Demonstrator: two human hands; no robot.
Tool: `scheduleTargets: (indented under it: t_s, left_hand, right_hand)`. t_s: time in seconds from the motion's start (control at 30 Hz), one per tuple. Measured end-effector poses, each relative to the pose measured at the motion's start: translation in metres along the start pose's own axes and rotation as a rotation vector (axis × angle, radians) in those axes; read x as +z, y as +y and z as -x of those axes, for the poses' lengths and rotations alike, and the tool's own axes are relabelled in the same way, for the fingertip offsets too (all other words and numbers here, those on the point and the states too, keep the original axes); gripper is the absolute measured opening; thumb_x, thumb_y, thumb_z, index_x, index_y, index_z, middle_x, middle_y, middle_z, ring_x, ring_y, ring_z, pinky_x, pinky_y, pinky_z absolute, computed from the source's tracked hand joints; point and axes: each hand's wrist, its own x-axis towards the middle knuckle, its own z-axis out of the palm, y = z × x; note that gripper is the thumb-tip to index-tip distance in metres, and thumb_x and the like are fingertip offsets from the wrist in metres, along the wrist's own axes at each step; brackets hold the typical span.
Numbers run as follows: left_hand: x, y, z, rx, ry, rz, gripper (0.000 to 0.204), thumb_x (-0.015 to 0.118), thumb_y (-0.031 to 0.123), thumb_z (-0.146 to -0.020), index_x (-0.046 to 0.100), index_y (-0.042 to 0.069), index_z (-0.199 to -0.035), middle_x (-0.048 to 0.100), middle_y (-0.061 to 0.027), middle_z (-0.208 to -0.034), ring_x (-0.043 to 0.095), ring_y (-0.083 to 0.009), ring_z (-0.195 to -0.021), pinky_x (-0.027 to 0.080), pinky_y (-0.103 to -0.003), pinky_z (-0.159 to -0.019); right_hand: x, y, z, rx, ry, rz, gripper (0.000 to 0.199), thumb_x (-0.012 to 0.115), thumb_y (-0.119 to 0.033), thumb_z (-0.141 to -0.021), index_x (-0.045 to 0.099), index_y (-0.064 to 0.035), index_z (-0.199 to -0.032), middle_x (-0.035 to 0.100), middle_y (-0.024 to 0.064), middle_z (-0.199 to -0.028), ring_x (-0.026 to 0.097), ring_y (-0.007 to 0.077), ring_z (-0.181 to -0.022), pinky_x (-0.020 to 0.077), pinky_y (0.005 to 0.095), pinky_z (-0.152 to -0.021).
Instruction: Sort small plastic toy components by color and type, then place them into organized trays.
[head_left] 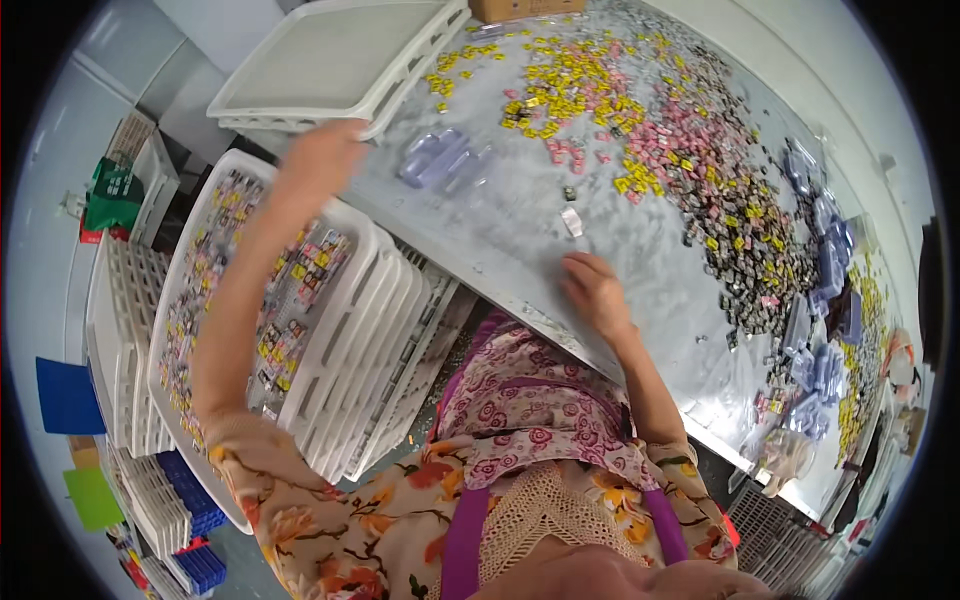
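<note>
My left hand (325,160), smeared by motion, is beside the near corner of a white plastic tray (300,108); its fingers cannot be made out. Over the grey table (480,240), my right hand (595,293) has its fingers partly bent and apart, with nothing visible in them. Just beyond its fingertips lie a small pale, flat piece (571,222) and a small dark piece (570,193). Clear, bluish plastic shells (436,158) rest on the table between the two hands.
Loose yellow pieces (560,85), pink pieces (665,130) and black pieces (755,265) spread over the far and right table. More clear shells (825,370) are heaped at right. Left of the table, a white crate (160,350) holds mixed small pieces, beside stacked white trays (365,360).
</note>
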Motion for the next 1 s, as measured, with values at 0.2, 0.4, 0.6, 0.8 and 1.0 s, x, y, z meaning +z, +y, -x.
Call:
scheduleTargets:
  t_s: [0.2, 0.4, 0.6, 0.8, 1.0]
  left_hand:
    - [0.190, 0.023, -0.063, -0.058, -0.581, -0.474, 0.031, 0.061, 0.026, -0.089, 0.074, 0.000, -0.099, 0.071, -0.0251, -0.101, 0.069, -0.0414, -0.097, 0.056, -0.052, -0.083]
    - [0.216, 0.023, -0.084, -0.064, -0.511, -0.518, 0.023, 0.062, 0.018, -0.086, 0.074, 0.001, -0.098, 0.071, -0.0245, -0.101, 0.069, -0.0415, -0.100, 0.057, -0.050, -0.082]
    - [0.200, 0.001, -0.099, -0.155, -0.319, -0.523, 0.025, 0.076, 0.020, -0.076, 0.073, 0.001, -0.092, 0.072, -0.0222, -0.098, 0.069, -0.0417, -0.094, 0.057, -0.048, -0.081]
    - [0.163, 0.017, -0.102, -0.117, -0.268, -0.441, 0.031, 0.083, 0.029, -0.069, 0.073, 0.004, -0.084, 0.072, -0.0185, -0.089, 0.070, -0.0380, -0.084, 0.055, -0.048, -0.074]
    - [0.167, 0.120, -0.079, 0.181, -0.060, -0.221, 0.020, 0.076, 0.025, -0.078, 0.069, 0.006, -0.081, 0.069, -0.0130, -0.079, 0.067, -0.0324, -0.075, 0.050, -0.045, -0.065]
  right_hand:
    - [0.005, 0.004, -0.014, -0.129, -0.066, 0.157, 0.039, 0.073, -0.011, -0.079, 0.066, -0.0058, -0.117, 0.062, 0.0097, -0.128, 0.058, 0.0297, -0.114, 0.0508, 0.0400, -0.096]
    - [-0.043, 0.035, 0.014, 0.056, -0.001, 0.042, 0.030, 0.070, -0.009, -0.084, 0.068, -0.0033, -0.114, 0.066, 0.0117, -0.120, 0.061, 0.0317, -0.107, 0.0518, 0.0404, -0.092]
    - [-0.071, 0.049, 0.033, 0.239, 0.076, -0.073, 0.024, 0.069, -0.007, -0.086, 0.070, -0.0026, -0.110, 0.069, 0.0128, -0.112, 0.063, 0.0323, -0.100, 0.0541, 0.0390, -0.085]
    - [-0.084, 0.056, 0.031, 0.352, 0.107, -0.166, 0.021, 0.067, -0.003, -0.086, 0.070, -0.0025, -0.106, 0.070, 0.0147, -0.108, 0.066, 0.0345, -0.090, 0.0553, 0.0394, -0.080]
    - [-0.093, 0.100, -0.011, 0.342, 0.204, -0.037, 0.024, 0.066, -0.004, -0.088, 0.069, -0.0033, -0.112, 0.070, 0.0120, -0.108, 0.069, 0.0260, -0.086, 0.0559, 0.0332, -0.077]
